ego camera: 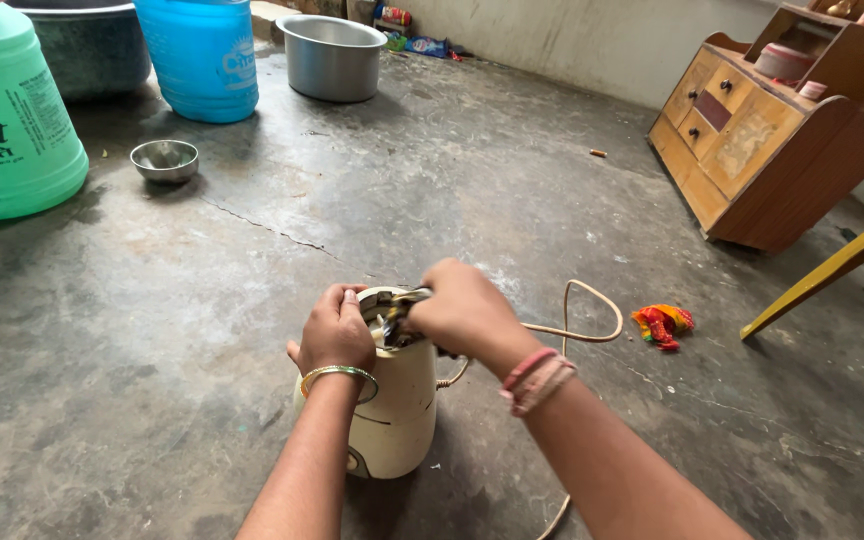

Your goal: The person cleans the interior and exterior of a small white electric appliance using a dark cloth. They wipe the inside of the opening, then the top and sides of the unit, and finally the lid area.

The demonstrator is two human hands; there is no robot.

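Observation:
A cream-coloured mixer-grinder base (397, 405) stands upright on the concrete floor in front of me. My left hand (335, 330) grips its upper left rim, a gold bangle on the wrist. My right hand (462, 308) reaches over the top from the right and is closed on a small metal tool (404, 297) set at the dark coupling in the top opening. The fingertips and the coupling are mostly hidden. A beige power cord (580, 325) loops away to the right of the appliance.
A green water drum (7, 115), a blue drum (202, 55), a dark tub, a steel pot (332, 55) and a small steel bowl (164, 159) stand at the back left. A wooden cabinet (767, 135) is at the right, with a crumpled coloured cloth (662, 324) and a yellow leg (832, 265) nearby.

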